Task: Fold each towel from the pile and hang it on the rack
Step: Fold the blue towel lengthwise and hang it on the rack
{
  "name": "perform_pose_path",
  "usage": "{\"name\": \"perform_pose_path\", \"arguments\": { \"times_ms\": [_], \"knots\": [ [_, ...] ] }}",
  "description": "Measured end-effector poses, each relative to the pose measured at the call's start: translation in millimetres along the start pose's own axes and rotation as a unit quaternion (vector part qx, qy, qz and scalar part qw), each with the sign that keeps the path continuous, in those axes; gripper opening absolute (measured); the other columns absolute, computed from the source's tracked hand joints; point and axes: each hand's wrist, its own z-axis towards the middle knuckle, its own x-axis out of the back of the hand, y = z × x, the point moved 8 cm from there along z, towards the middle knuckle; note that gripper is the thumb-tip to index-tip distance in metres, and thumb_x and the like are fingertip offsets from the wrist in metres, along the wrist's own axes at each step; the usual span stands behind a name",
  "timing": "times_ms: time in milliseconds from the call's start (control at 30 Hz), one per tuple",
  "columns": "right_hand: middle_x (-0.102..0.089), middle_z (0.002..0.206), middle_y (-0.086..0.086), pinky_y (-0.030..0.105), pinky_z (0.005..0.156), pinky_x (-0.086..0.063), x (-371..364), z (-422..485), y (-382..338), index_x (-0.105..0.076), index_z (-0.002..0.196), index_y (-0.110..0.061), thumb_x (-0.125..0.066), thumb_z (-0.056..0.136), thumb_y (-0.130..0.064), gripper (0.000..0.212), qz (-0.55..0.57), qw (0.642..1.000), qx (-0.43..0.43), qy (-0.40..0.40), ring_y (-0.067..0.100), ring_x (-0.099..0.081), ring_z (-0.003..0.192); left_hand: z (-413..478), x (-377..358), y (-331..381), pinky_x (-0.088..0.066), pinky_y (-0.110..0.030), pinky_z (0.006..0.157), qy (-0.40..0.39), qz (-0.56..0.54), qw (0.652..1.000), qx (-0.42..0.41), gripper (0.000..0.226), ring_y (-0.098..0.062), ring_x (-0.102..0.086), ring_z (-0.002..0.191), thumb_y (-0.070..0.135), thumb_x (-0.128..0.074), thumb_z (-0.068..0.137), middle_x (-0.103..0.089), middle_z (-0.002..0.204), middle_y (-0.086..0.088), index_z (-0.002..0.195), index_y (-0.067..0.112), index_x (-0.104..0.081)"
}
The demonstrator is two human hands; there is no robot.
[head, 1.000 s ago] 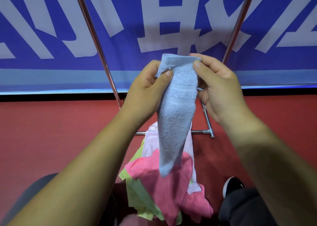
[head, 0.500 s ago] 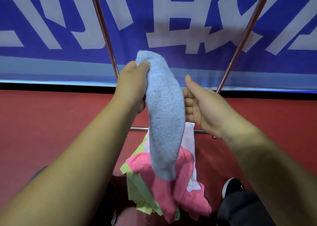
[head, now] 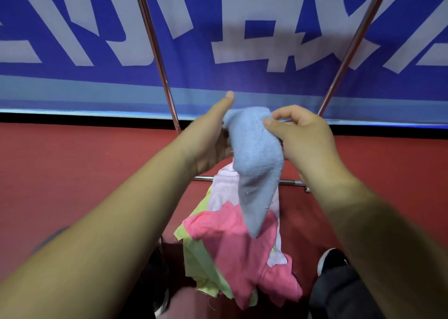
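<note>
One blue banner with white characters fills the background above the red floor. In front of it stands the rack, with two slanted metal uprights joined by a low base bar. No hanging rail is in view.

Below the hands lies the pile of pink, yellow-green and pale pink towels, near a black shoe. No basket or bin is visible, and what the pile rests on cannot be determined.

The blue towel is held up above the pile, bunched and tapering downward. The grip of the right hand is closed, with thumb and forefinger pinching the towel's upper end. The left hand shows a straight thumb beside the towel. Its fingers are hidden, so its grip cannot be determined.

Judged step: folding, not yet squared. Next move: locate two corners, spread the towel, fold edge to edge, then raise it to the rack.
</note>
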Motion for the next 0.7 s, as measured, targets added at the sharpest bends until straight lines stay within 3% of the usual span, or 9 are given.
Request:
{"name": "perform_pose_path", "arguments": {
  "times_ms": [67,167,233,300,400,533,633,700],
  "knots": [
    [-0.068,0.072,0.005,0.037,0.065,-0.05,11,5,3,-0.077,0.088,-0.022,-0.082,0.088,-0.029,0.009,-0.065,0.997,0.016,0.041,0.019,-0.057,0.064,-2,-10,-21,-0.059,-0.037,0.091,-0.02,0.091,0.995,0.046,0.054,-0.022,-0.067,0.097,0.061,-0.059,0.101,-0.074,0.111,-0.009,0.124,0.016,-0.076],
    [-0.066,0.07,-0.008,0.046,0.071,-0.061,22,11,4,-0.077,0.086,-0.025,-0.081,0.086,-0.033,0.008,-0.1,0.993,0.011,0.066,0.027,-0.067,0.071,-6,-19,-45,-0.057,-0.04,0.103,-0.033,0.173,0.981,0.086,0.037,-0.022,-0.071,0.096,0.045,-0.073,0.097,-0.08,0.114,-0.008,0.12,0.016,-0.075],
    [-0.067,0.074,-0.008,0.051,0.073,-0.065,27,14,3,-0.077,0.086,-0.026,-0.081,0.086,-0.034,0.009,-0.104,0.992,0.003,0.07,0.035,-0.072,0.082,-7,-25,-49,-0.059,-0.034,0.096,-0.04,0.161,0.983,0.076,0.018,-0.019,-0.072,0.091,0.03,-0.075,0.098,-0.082,0.104,-0.005,0.108,0.015,-0.076],
    [-0.073,0.082,-0.002,0.047,0.075,-0.062,34,17,3,-0.078,0.086,-0.024,-0.081,0.087,-0.034,0.011,-0.113,0.991,0.005,0.074,0.034,-0.072,0.087,-5,-28,-48,-0.06,-0.03,0.088,-0.04,0.14,0.988,0.055,0.007,-0.018,-0.071,0.087,0.016,-0.073,0.098,-0.079,0.096,-0.004,0.105,0.014,-0.076],
    [-0.072,0.079,-0.003,0.04,0.071,-0.057,41,21,4,-0.078,0.084,-0.022,-0.082,0.084,-0.034,0.013,-0.087,0.993,-0.004,0.077,0.025,-0.064,0.071,0,-32,-40,-0.06,-0.029,0.09,-0.047,0.093,0.995,0.008,0.019,-0.016,-0.072,0.092,0.009,-0.069,0.1,-0.078,0.106,-0.006,0.119,0.01,-0.074],
    [-0.068,0.077,-0.004,0.035,0.066,-0.047,45,22,9,-0.078,0.085,-0.022,-0.083,0.085,-0.031,0.01,-0.01,0.997,-0.045,0.066,0.018,-0.058,0.069,0,-37,-23,-0.061,-0.036,0.097,-0.05,0.083,0.993,-0.061,0.027,-0.019,-0.073,0.099,0.011,-0.068,0.102,-0.078,0.114,-0.009,0.127,0.001,-0.07],
    [-0.068,0.082,-0.001,0.032,0.068,-0.044,43,19,7,-0.078,0.085,-0.024,-0.082,0.089,-0.031,0.009,0.024,0.997,-0.037,0.061,0.017,-0.057,0.072,-6,-38,-12,-0.061,-0.035,0.071,-0.015,0.139,0.986,-0.093,0.025,-0.018,-0.071,0.088,0.021,-0.068,0.103,-0.077,0.106,-0.004,0.125,0.009,-0.069],
    [-0.072,0.087,0.005,0.036,0.071,-0.047,38,17,8,-0.078,0.087,-0.024,-0.08,0.089,-0.035,0.011,0.048,0.996,-0.053,0.044,0.02,-0.061,0.077,-9,-38,-6,-0.058,-0.034,0.063,0.01,0.161,0.981,-0.11,0.024,-0.019,-0.07,0.085,0.025,-0.068,0.104,-0.078,0.111,-0.007,0.125,0.013,-0.066]
  ]
}}
